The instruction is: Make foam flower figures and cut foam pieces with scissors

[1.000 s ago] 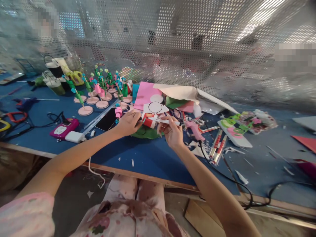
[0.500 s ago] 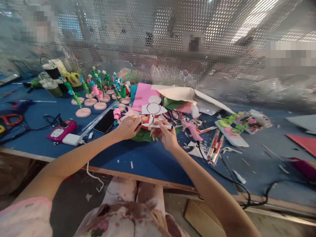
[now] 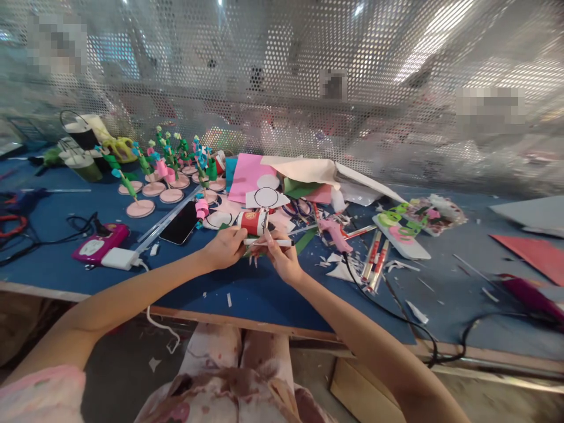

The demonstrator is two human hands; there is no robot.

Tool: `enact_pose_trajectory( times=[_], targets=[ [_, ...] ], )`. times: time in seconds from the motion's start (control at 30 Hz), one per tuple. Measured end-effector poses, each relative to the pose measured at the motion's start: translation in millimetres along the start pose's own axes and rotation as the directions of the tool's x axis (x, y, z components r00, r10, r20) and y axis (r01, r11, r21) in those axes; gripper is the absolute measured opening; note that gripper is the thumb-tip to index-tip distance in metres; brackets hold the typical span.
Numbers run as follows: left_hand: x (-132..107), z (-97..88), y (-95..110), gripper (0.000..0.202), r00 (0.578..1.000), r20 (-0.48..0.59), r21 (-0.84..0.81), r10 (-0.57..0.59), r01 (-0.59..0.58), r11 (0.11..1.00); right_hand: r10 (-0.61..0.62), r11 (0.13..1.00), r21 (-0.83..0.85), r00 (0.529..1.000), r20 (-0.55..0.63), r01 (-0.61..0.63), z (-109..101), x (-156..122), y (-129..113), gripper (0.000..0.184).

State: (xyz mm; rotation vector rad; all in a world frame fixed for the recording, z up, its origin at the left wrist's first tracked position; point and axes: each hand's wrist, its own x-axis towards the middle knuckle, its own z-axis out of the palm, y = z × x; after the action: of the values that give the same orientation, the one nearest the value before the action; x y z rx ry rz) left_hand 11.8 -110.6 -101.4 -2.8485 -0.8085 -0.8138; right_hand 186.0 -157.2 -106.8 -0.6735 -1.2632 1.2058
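Observation:
My right hand holds a white marker pen level between thumb and fingers, its black end pointing right. My left hand is closed, fingertips pinched at the pen's left end; the grip there is partly hidden. Just behind the hands a red-and-white paper cup lies on its side. Beyond it is a white paper piece with a black circle drawn on it. Green paper shows beside my right hand.
Flower crafts on round pink bases stand at back left. A black phone and a purple power box lie left. A pink glue gun, its black cord and paper scraps are right. Coloured sheets lie behind.
Both hands have come slightly down toward me with the pen, and the cup behind them shows more fully. The whole view has shifted a little.

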Motion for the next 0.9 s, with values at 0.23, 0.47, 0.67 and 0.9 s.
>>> enact_pose_trajectory(
  times=[0.23, 0.47, 0.67, 0.9],
  targets=[
    [45, 0.1, -19, 0.063, 0.997, -0.042, 0.093, -0.061, 0.065, 0.994, -0.519, 0.599, -0.708, 0.855, 0.012, 0.374, -52, 22, -42, 0.04],
    [70, 14.3, -52, 0.076, 0.971, 0.137, -0.045, -0.196, 0.204, 0.978, -0.091, -0.215, -0.972, 0.993, -0.076, -0.095, -76, 37, -42, 0.04],
    [87, 22.4, -93, 0.076, 0.828, -0.205, -0.282, -0.522, 0.461, 0.842, 0.058, -0.278, -0.951, 0.986, -0.159, -0.137, -73, 43, -31, 0.048],
    [86, 28.6, -109, 0.072, 0.801, -0.26, -0.245, -0.54, 0.486, 0.839, -0.008, -0.239, -0.938, 0.966, -0.257, -0.252, -87, 81, -30, 0.055]
  ],
)
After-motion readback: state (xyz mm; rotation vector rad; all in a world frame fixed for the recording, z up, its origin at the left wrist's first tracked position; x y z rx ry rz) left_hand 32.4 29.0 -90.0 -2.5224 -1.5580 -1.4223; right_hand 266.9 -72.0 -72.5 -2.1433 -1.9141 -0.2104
